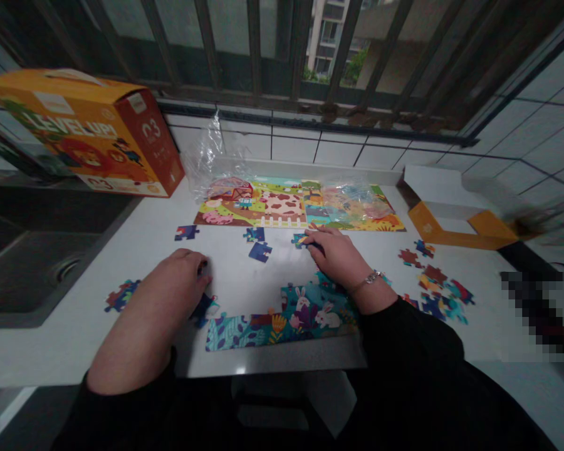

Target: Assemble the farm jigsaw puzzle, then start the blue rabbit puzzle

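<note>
My right hand [334, 254] reaches over the white counter, its fingers closed on a small blue and yellow puzzle piece [299, 240] lying by the picture sheets. My left hand [186, 270] is curled with fingertips together; whatever it may hold is hidden. Below it lies a dark blue puzzle piece [205, 309], partly covered. A joined section of puzzle [277, 322] with white rabbits and plants stretches along the near edge, partly under my right forearm. Between the hands and the sheets are loose pieces: a dark blue one [260, 252], a teal one [254, 234] and a purple one [187, 232].
Several loose pieces [435, 275] lie at right, others [122, 295] at left. Picture sheets [282, 203] and clear plastic wrap [216, 160] line the back. An orange puzzle box [89, 134] stands beside the sink [19, 250]. An opened orange-white box [451, 216] sits at back right.
</note>
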Motion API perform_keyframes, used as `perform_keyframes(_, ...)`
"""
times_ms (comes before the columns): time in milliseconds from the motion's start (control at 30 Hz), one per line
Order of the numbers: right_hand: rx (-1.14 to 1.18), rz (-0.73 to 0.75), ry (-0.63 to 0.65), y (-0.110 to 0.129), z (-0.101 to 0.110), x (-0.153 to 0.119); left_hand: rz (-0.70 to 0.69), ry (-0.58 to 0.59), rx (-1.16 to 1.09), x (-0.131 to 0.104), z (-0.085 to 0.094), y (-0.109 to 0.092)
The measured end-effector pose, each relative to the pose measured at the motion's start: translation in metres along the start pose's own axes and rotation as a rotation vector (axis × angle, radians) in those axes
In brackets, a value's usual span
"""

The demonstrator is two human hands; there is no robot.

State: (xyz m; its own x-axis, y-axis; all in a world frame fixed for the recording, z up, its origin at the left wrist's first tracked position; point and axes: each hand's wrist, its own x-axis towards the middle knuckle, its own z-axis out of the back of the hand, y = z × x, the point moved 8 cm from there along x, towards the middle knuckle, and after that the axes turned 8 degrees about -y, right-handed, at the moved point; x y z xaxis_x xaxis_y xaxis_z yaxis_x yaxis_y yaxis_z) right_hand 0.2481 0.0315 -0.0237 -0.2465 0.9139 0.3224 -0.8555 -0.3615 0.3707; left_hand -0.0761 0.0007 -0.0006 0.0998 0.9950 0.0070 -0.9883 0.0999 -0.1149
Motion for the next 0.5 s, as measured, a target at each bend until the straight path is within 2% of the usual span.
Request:
perform_keyframes(167,-0.018,0.069,-0.011,0.002,0.0,-0.001,0.007,0.023,0.041,0.0,0.005,-0.004)
perform_keyframes(333,-0.038,0.067,-0.005,0.0,0.0,-0.003,-0.05,0.028,0.082,0.001,-0.006,-0.003)
perform_keyframes(400,-0.048,0.062,0.008,0.0,0.0,-0.004,-0.086,-0.006,0.108,0.001,-0.009,-0.012)
perform_keyframes(500,-0.066,0.069,0.045,0.002,0.0,-0.006,-0.139,-0.055,0.122,-0.002,-0.011,-0.038)
